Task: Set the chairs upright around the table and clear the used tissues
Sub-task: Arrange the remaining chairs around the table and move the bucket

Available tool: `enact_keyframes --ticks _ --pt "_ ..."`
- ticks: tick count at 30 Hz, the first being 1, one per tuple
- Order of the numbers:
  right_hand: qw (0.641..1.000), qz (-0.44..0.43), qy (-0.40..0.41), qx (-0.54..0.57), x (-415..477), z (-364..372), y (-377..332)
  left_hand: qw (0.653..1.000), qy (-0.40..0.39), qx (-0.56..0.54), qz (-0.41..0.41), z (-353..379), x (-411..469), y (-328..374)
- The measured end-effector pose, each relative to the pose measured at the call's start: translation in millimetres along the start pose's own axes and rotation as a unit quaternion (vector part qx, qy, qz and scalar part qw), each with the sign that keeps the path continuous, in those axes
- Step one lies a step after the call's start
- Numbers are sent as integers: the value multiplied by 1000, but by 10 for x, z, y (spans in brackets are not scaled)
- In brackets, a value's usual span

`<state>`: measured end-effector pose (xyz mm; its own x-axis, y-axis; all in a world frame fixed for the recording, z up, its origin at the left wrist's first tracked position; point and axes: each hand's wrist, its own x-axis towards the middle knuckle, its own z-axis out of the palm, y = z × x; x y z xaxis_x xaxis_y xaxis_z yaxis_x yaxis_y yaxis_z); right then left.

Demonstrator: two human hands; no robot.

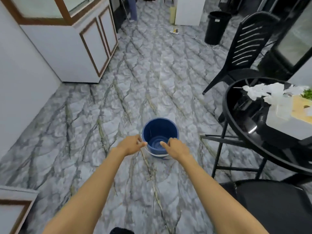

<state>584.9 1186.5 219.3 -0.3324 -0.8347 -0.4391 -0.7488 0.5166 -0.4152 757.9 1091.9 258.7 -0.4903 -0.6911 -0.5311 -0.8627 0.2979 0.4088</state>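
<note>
Blue plastic bucket (160, 132) stands upright on the marbled grey floor (101, 107), in the open stretch just off the left edge of the round black glass table (236, 125). It looks empty inside. Both arms reach down to it. The left hand (133, 145) has its fingers curled and pinches the left side of the rim, where the white handle (157, 155) hinges. The right hand (176, 148) is curled over the near right side of the rim, thumb toward the inside. The picture is a little blurred, so how firm either hold is stays unclear.

The used tissues (263, 91), a crumpled white heap, lie toward the far edge of the table top, well apart from the bucket. One black slatted chair (244, 48) stands upright at the table's far side, and the seat of a second chair (273, 205) shows at its near side.

The chairs in view look settled, so the step in hand seems to be fetching a container for the tissues. Next, the bucket probably needs lifting level by the rim or handle and carrying right, close under the table's edge.
</note>
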Motion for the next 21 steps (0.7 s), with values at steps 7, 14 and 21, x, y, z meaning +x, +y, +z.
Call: enact_keyframes --ticks 7,14,21 --pt "994 68 59 68 1245 -329 -645 996 -30 64 64 -1141 1412 -361" --pt "978 152 78 122 2314 -746 -1248 973 -108 147 143 -2158 2783 -360" --pt "955 225 135 140 3410 -1214 -1283 938 -150 209 231 -2725 4184 92"
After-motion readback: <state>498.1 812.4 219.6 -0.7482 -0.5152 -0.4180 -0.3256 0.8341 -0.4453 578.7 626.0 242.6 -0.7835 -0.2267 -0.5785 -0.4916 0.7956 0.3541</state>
